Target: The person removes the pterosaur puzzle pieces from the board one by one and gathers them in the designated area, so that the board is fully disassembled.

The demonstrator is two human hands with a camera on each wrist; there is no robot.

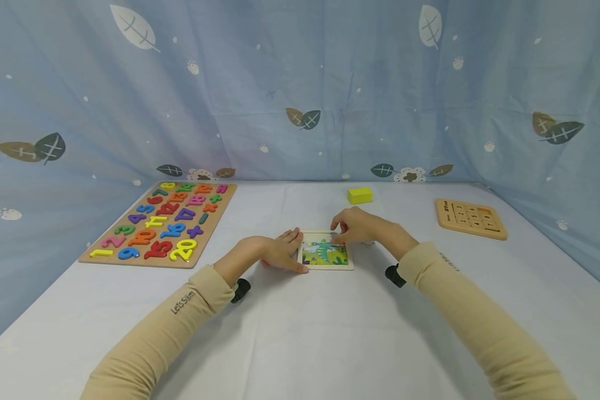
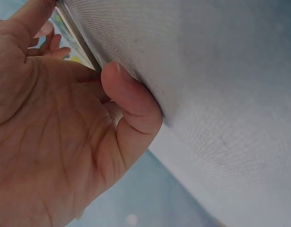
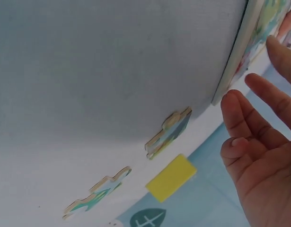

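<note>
A small framed jigsaw puzzle (image 1: 325, 253) with a green dinosaur picture lies flat on the white table. My left hand (image 1: 280, 251) rests along its left edge, fingers extended and thumb by the near corner. Over the top right part of the puzzle is my right hand (image 1: 362, 226), fingers loosely bent. In the right wrist view nothing shows between the right fingers (image 3: 259, 90), which are close to the frame's edge. Two loose jigsaw pieces, one nearer (image 3: 169, 132) and one farther (image 3: 98, 191), lie beside the puzzle. Something red peeks from under my left hand.
A yellow block (image 1: 360, 195) stands behind the puzzle. At the left lies a wooden board of colourful numbers (image 1: 145, 233); at the right, a wooden number tray (image 1: 447, 219). A blue leaf-patterned curtain (image 1: 260, 72) hangs behind the table.
</note>
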